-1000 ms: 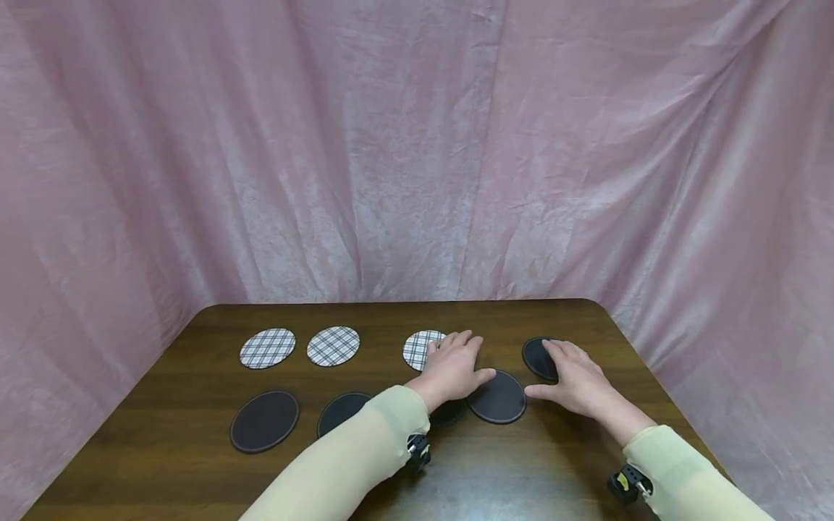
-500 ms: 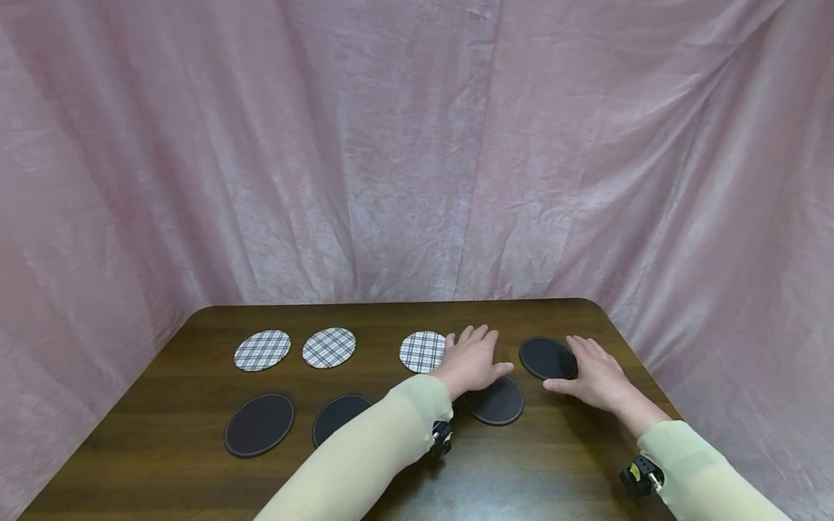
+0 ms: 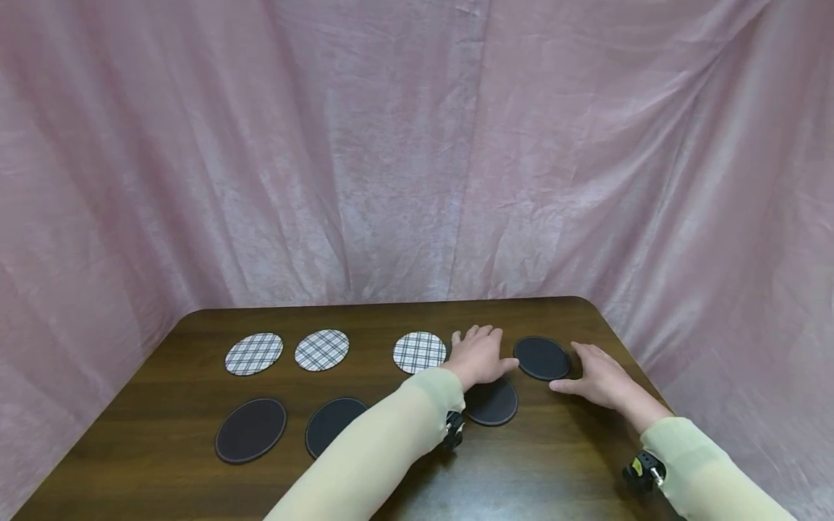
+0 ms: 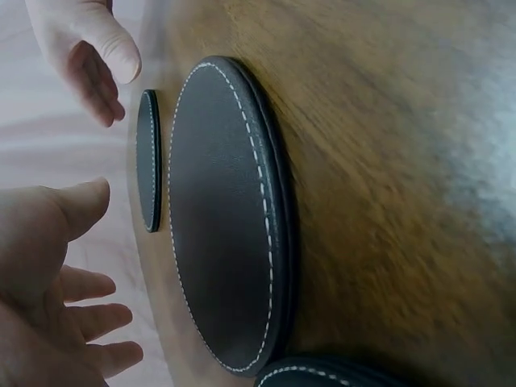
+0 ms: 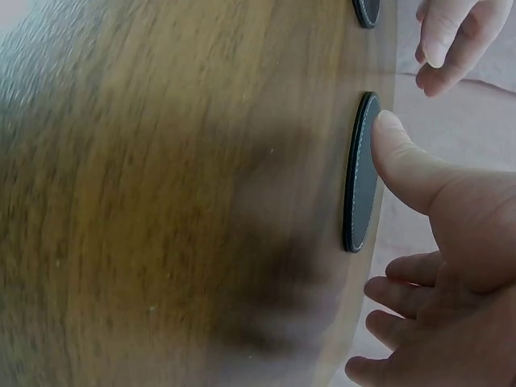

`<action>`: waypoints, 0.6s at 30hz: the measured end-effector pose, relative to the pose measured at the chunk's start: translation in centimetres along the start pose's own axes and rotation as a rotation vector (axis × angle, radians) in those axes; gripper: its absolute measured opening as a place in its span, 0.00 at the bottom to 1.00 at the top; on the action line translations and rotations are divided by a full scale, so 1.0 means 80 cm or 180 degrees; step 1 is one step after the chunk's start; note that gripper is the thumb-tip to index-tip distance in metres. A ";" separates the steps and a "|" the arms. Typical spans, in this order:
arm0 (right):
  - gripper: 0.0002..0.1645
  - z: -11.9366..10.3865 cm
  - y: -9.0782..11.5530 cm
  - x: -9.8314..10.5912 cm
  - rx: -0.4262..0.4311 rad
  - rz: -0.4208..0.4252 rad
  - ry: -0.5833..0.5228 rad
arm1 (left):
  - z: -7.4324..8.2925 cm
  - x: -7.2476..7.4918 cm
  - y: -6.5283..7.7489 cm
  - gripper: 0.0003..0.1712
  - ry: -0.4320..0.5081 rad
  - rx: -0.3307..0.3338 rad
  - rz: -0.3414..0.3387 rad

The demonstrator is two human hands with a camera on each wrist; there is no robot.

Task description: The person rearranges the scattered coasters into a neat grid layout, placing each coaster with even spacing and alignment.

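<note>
My left hand [image 3: 481,354] hovers with fingers spread, between a white plaid round coaster [image 3: 418,352] and a black round coaster [image 3: 542,358] at the back right. Below its wrist lies another black coaster [image 3: 493,405], partly covered by the hand and sleeve; white stitching rings it in the left wrist view. My right hand [image 3: 601,378] is just right of the back-right coaster, thumb out and fingers apart, holding nothing. Seen from the right wrist, that coaster [image 5: 361,181] lies by the thumb, which overlaps its edge; contact cannot be told.
Two more plaid coasters [image 3: 254,353] lie at the back left of the brown wooden table [image 3: 163,405]. In front of them are two black coasters [image 3: 250,431], one partly behind the left sleeve. An edge of another coaster [image 4: 314,377] shows in the left wrist view. Pink curtain [image 3: 365,159] hangs behind.
Both hands have shifted right. The right hand has drawn off the back-right coaster, and the left has uncovered the third plaid one. The whole scene has slid slightly left in the head view.
</note>
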State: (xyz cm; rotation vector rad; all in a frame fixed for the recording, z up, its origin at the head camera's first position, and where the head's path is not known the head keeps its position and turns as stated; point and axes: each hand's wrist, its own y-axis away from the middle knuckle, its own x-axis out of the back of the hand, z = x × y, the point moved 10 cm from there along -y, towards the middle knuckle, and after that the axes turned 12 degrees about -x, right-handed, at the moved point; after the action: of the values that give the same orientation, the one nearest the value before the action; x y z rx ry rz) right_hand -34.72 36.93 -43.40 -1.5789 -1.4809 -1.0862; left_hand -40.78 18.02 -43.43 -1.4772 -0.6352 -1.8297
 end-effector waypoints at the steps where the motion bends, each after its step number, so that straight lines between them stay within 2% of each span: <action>1: 0.64 0.001 0.000 0.000 -0.0010 -0.0014 -0.0014 | 0.000 -0.001 -0.002 0.39 -0.0023 0.0008 -0.0005; 9: 0.65 0.009 -0.005 0.001 -0.0164 -0.0107 -0.0016 | -0.001 -0.008 -0.020 0.39 -0.0118 0.0040 -0.0059; 18: 0.59 0.019 -0.007 0.000 -0.0215 -0.0145 0.0087 | 0.009 -0.026 -0.036 0.35 -0.0101 0.0070 -0.0183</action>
State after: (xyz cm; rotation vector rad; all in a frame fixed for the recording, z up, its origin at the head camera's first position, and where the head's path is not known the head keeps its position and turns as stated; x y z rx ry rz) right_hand -35.15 38.36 -44.06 -1.5769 -1.4824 -1.1905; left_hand -42.29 20.80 -45.16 -1.4903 -0.7179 -1.8399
